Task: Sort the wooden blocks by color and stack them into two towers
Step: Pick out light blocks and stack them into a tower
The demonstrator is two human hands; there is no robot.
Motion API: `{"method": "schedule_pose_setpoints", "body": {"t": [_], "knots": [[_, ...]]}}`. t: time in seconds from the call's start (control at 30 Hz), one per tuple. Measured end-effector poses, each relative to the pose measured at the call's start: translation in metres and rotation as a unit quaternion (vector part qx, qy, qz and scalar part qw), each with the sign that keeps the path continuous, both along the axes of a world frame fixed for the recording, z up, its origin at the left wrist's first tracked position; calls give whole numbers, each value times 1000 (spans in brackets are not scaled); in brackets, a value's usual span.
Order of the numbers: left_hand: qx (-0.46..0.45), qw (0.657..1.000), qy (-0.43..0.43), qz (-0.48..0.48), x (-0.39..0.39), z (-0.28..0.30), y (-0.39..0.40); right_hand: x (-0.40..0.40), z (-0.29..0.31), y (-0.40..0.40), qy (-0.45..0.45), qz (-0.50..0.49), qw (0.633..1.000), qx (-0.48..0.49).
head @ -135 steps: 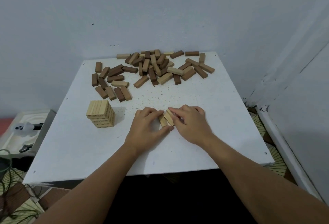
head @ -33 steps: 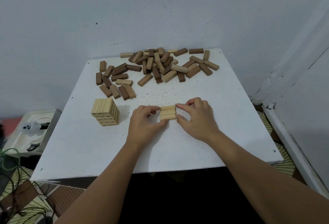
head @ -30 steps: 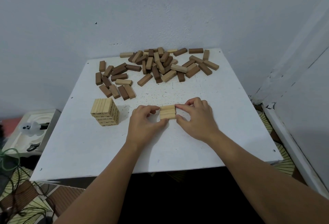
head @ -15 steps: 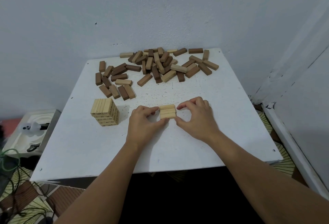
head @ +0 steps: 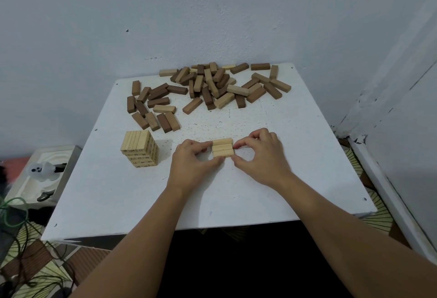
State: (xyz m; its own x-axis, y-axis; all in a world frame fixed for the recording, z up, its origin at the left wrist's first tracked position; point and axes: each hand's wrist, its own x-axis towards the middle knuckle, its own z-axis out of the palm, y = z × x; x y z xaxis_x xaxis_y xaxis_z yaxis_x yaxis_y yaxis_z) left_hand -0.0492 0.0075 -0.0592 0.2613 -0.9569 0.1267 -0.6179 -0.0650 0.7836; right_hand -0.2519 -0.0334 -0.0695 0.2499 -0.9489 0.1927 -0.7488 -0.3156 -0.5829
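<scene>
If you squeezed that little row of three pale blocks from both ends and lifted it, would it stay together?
Possibly not. The row of three pale blocks is three loose pieces lying side by side, so the middle one could slip out unless pressed hard. Their flat, smooth-looking wooden faces suggest they would slide, not roll. The left hand and right hand pinch its ends.

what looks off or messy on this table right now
Mostly the unsorted pile at the table's far side: light and dark blocks still mixed, some overlapping. The light tower stands straight, and the three light blocks between both hands sit neatly aligned.
</scene>
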Motion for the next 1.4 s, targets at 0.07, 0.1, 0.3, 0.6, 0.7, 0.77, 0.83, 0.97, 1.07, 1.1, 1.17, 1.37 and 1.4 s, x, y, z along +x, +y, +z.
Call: {"method": "schedule_pose_setpoints", "body": {"t": [0.07,0.1,0.3,0.6,0.7,0.77,0.83,0.97,1.07,1.1,1.17,1.37,1.4], "knots": [[0,1000,-1,-4,0,1,1,-1,0,0,-3,-2,1000,0],[-2,1000,0,-4,0,2,1,-1,1,0,-3,-2,1000,1],[-5,1000,-7,-5,-1,3,2,-1,0,0,2,-1,1000,1],[0,1000,10,3,-2,5,2,0,-1,-1,-6,-3,1000,-3],[1,1000,20,6,-3,6,3,-1,-1,-1,-11,-3,1000,-8],[3,1000,22,9,-3,7,4,-1,-1,0,-9,-5,1000,-9],[7,1000,23,8,-3,8,4,-1,1,0,-2,-6,1000,-6],[10,999,32,10,-4,9,4,-1,1,-1,21,-4,1000,-2],[10,999,31,12,-5,10,4,-1,0,-2,21,1,1000,-3],[10,999,30,12,-5,10,4,-1,-1,-2,21,2,1000,-3],[11,1000,26,10,-4,9,4,-2,-2,-3,21,3,1000,-5],[14,1000,18,11,-4,10,3,-1,-2,-3,17,3,1000,-4],[13,1000,19,10,-4,11,3,-2,-2,-3,17,3,1000,-4]]}}
